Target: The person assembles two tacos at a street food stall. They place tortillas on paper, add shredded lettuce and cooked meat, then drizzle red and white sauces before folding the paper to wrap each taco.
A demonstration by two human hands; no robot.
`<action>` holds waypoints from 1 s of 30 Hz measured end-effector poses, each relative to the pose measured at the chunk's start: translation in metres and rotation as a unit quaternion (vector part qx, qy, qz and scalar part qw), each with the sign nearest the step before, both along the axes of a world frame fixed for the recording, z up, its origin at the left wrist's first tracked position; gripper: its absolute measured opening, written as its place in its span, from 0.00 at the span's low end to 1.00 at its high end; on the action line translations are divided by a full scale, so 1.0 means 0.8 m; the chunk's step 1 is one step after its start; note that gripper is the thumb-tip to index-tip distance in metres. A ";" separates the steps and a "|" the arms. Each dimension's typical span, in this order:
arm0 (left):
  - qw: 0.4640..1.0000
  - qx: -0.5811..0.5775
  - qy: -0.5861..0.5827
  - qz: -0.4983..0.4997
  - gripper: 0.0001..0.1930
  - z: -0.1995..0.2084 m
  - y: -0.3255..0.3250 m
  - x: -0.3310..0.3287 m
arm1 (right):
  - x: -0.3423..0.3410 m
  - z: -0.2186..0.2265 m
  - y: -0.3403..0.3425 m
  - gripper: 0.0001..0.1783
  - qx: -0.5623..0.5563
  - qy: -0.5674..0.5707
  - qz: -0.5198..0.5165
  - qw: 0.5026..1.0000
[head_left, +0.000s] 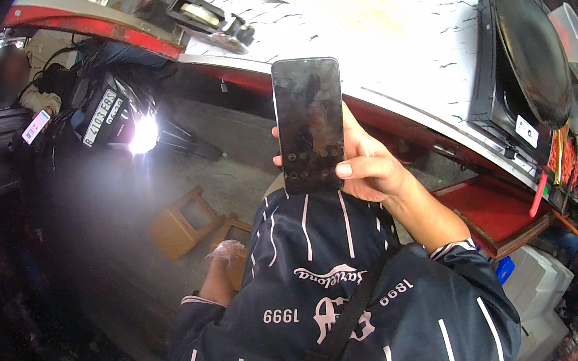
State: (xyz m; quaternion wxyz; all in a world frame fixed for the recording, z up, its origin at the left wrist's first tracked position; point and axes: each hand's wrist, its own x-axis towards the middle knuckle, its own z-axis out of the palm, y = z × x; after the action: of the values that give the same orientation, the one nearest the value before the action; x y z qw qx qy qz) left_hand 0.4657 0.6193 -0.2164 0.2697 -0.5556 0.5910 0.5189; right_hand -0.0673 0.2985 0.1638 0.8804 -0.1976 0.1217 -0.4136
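Gripping the phone (310,124) upright, the right hand (372,171) has its fingers (277,160) curled behind the case, tips showing at the left edge, thumb (345,170) lapping the lower right front. Phone sits just left of the palm, most of its length above the thumb with no fingers seen on the top part. Main risk, as judged: low one-handed hold makes it top-heavy, so a bump or loosened thumb could tip it out, onto the lap or the dark floor (240,129) beyond the fingers. Thumb also lies close to the faint icons on the dark screen; a slight roll could cause a stray tap. Left hand (227,250), below and left of those fingers, seems covered in clear plastic; can't tell whether its fingers are curled or spread. If that covering is slick, helping with the phone could make it slip. Stool (177,229) farther left could trip a step sideways. Up and right of the fingers, the round black pan (535,56) is by the edge of the counter (394,40); swinging the right arm wide could knock it, and it might be hot, can't tell.
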 end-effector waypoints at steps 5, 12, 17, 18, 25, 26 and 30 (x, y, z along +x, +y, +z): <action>0.980 -0.103 0.036 -0.166 0.19 -0.018 -0.114 0.005 | 0.083 0.008 -0.017 0.63 0.033 -0.036 0.001 0.999; 0.880 -0.126 0.115 0.444 0.26 0.066 -0.370 0.033 | 0.179 0.009 -0.020 0.65 -0.025 0.060 -0.078 0.995; 0.866 -0.159 0.134 0.454 0.21 0.063 -0.407 0.064 | 0.212 0.004 -0.021 0.68 -0.045 0.124 -0.094 0.987; 0.867 -0.145 0.137 0.456 0.21 0.046 -0.401 0.075 | 0.214 0.004 -0.022 0.68 -0.045 0.122 -0.094 0.987; 0.975 -0.027 0.057 0.215 0.21 -0.056 -0.261 0.110 | 0.224 0.013 -0.032 0.66 -0.085 0.099 -0.105 0.986; 0.941 0.060 0.066 0.325 0.26 -0.055 -0.245 0.111 | 0.225 0.014 -0.032 0.65 -0.085 0.098 -0.112 0.985; 0.958 0.053 0.012 0.282 0.28 -0.041 -0.232 0.102 | 0.223 0.012 -0.031 0.65 -0.069 0.094 -0.107 0.987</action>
State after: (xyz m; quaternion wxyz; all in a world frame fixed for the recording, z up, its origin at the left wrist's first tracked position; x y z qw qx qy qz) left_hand 0.5476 0.4338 -0.2495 0.1339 -0.6784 0.3853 0.6111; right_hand 0.1112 0.2734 0.1733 0.8000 -0.2818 0.1951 -0.4925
